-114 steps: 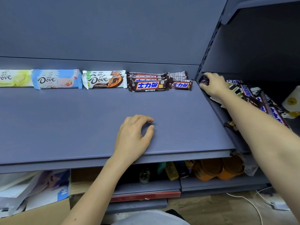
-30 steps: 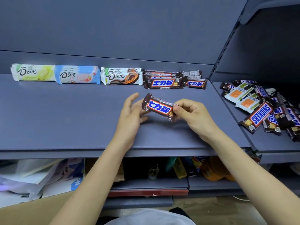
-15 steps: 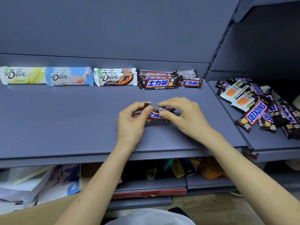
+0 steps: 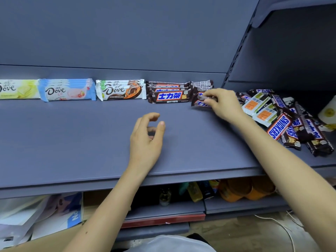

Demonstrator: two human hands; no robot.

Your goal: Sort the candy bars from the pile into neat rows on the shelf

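**Status:** sorting is partly complete. Along the back of the shelf (image 4: pixel 72 142) I count five groups set side by side:
- one yellow Dove stack (image 4: pixel 18 89)
- one blue Dove stack (image 4: pixel 67 90)
- one brown Dove stack (image 4: pixel 121 90)
- one long Snickers stack (image 4: pixel 169 96)
- one short Snickers stack (image 4: pixel 201 84)

The bars inside each stack overlap, so I cannot give a count per stack.

**Current step, as I judge it:** adding to the short stack. My right hand (image 4: pixel 224 104) pinches one small Snickers bar (image 4: pixel 200 103) between thumb and fingertips, low at the front of that stack. I cannot tell whether the bar touches the shelf. My left hand (image 4: pixel 147 139) hovers over bare shelf, fingers loosely curled, holding nothing.

**Left to do:** the pile (image 4: pixel 283 120) on the adjoining shelf section to the right. I count two white-backed wrappers and roughly ten dark ones. They overlap, so I cannot read an exact total.
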